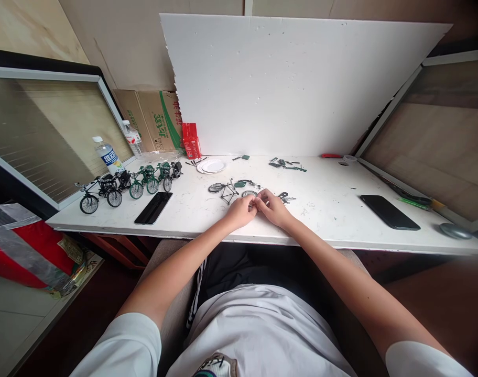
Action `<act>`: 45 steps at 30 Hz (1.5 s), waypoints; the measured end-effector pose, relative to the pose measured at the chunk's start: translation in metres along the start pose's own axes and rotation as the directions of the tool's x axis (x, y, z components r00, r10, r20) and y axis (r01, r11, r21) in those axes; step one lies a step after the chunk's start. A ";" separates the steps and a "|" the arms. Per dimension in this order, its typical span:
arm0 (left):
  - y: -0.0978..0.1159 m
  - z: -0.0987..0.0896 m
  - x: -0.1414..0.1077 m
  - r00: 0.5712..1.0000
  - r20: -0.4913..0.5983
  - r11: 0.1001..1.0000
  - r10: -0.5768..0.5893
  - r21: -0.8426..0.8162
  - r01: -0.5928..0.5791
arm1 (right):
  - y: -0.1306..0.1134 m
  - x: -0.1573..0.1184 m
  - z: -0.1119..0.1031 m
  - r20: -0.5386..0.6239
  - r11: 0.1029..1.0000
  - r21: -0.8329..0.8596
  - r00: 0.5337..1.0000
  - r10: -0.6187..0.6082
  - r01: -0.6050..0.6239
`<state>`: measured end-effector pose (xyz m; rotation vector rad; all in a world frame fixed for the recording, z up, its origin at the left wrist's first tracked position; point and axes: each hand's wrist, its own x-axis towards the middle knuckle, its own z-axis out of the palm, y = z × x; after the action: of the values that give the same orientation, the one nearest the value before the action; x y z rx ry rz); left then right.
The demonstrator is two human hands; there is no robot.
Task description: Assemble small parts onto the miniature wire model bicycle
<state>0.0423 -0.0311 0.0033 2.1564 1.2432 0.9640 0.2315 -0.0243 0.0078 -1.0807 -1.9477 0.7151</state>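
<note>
My left hand (242,210) and my right hand (272,207) meet at the fingertips over the front middle of the white table (192,209). Both are closed in a pinch; whatever lies between the fingers is too small and hidden to name. Just behind them lies a small spoked wheel (249,193). A miniature bicycle frame (228,192) with a wheel (216,187) is left of it, beside a green part (240,184). Small dark parts (285,197) lie right of my right hand.
Several finished-looking miniature bicycles (113,198) stand at the left, near a phone (153,208) and a bottle (108,155). Behind are white plates (211,166) and loose parts (286,165). Another phone (390,212) lies right; a white board (302,89) stands at the back.
</note>
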 end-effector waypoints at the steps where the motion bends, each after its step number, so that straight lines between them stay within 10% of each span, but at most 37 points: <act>1: 0.000 0.000 0.000 1.000 0.000 1.000 -0.002 0.001 0.002 | 0.000 0.000 0.000 0.001 1.000 0.001 1.000 -0.002 0.002; 45: -0.001 0.001 0.000 1.000 -0.002 1.000 -0.002 0.025 0.002 | 0.000 0.000 0.000 -0.002 1.000 -0.012 1.000 0.005 -0.005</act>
<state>0.0426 -0.0305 0.0021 2.1732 1.2643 0.9556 0.2315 -0.0238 0.0076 -1.0936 -1.9502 0.7061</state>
